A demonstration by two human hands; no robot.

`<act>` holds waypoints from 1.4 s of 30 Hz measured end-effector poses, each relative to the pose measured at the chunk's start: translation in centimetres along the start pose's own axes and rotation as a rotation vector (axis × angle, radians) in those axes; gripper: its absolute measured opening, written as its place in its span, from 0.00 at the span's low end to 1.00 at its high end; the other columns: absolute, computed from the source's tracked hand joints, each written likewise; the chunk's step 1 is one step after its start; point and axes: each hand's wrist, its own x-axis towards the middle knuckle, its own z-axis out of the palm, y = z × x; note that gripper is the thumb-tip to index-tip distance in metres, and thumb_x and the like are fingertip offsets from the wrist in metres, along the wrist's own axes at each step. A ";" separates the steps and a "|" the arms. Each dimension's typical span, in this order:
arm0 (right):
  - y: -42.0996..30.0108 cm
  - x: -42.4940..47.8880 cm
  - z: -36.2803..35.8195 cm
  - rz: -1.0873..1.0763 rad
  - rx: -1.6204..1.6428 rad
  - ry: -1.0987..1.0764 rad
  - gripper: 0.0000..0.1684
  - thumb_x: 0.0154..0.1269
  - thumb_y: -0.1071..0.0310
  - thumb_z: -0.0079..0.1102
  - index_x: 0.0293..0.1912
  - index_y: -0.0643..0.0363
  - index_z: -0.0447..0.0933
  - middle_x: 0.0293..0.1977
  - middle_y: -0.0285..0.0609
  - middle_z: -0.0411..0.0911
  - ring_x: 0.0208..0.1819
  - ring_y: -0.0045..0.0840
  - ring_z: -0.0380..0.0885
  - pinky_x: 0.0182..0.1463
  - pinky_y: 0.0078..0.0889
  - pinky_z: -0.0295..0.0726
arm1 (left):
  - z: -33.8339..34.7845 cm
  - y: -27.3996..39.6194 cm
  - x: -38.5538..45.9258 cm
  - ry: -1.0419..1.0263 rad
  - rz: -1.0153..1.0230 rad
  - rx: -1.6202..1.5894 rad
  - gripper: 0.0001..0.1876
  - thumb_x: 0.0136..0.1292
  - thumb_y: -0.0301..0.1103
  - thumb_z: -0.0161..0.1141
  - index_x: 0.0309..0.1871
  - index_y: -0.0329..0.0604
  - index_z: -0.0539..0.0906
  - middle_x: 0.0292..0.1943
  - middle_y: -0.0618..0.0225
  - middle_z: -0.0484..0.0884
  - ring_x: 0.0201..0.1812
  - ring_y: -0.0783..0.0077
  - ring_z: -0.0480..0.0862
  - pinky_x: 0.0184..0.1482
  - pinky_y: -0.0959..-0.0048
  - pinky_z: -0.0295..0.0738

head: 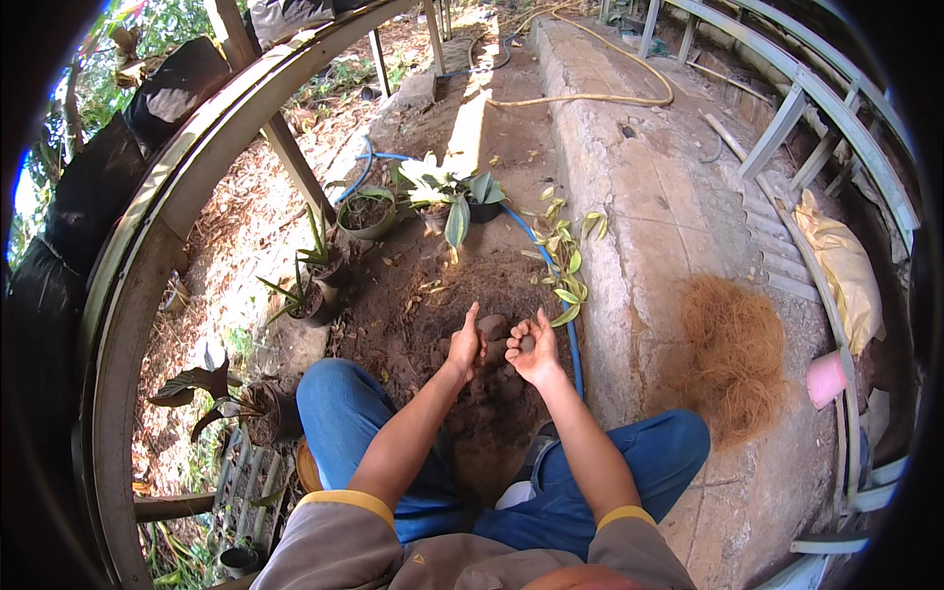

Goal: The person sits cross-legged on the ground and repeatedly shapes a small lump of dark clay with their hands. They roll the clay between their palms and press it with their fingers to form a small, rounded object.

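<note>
My left hand is raised over the dark soil, thumb pointing up and fingers curled. Whether anything lies inside those fingers is hidden. My right hand is turned palm up beside it, its fingers bent around a small rounded grey-brown clod. The two hands are apart. Between and just beyond them, a larger rounded clod sits on a mound of loose soil on the ground in front of me.
Potted plants stand to the left and ahead. A blue hose and cut leafy stems lie along a concrete ledge. On that ledge are brown coir fibre, a pink cup and a yellowish sack.
</note>
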 end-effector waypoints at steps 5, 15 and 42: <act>-0.3 1.0 -2.3 -0.073 0.034 -0.324 0.23 0.65 0.45 0.49 0.22 0.49 0.61 0.11 0.26 0.51 0.12 0.14 0.53 0.16 0.19 0.53 | 0.7 0.0 0.0 -0.018 0.010 -0.015 0.32 0.57 0.67 0.50 0.15 0.46 0.68 0.12 0.71 0.66 0.12 0.75 0.65 0.15 0.77 0.55; -1.3 0.4 -0.4 -0.112 0.216 -0.082 0.21 0.66 0.48 0.49 0.29 0.56 0.69 0.30 0.40 0.74 0.21 0.16 0.68 0.20 0.16 0.64 | 0.8 0.2 0.5 0.026 0.179 -0.115 0.23 0.62 0.58 0.53 0.28 0.45 0.73 0.19 0.76 0.69 0.18 0.79 0.68 0.20 0.79 0.61; -1.3 -0.1 1.2 -0.105 0.044 -0.166 0.21 0.66 0.45 0.48 0.41 0.54 0.70 0.25 0.34 0.69 0.26 0.19 0.67 0.28 0.18 0.65 | 2.7 1.6 -0.7 -0.105 0.126 -0.452 0.24 0.64 0.57 0.49 0.27 0.44 0.72 0.21 0.69 0.74 0.12 0.78 0.60 0.14 0.79 0.52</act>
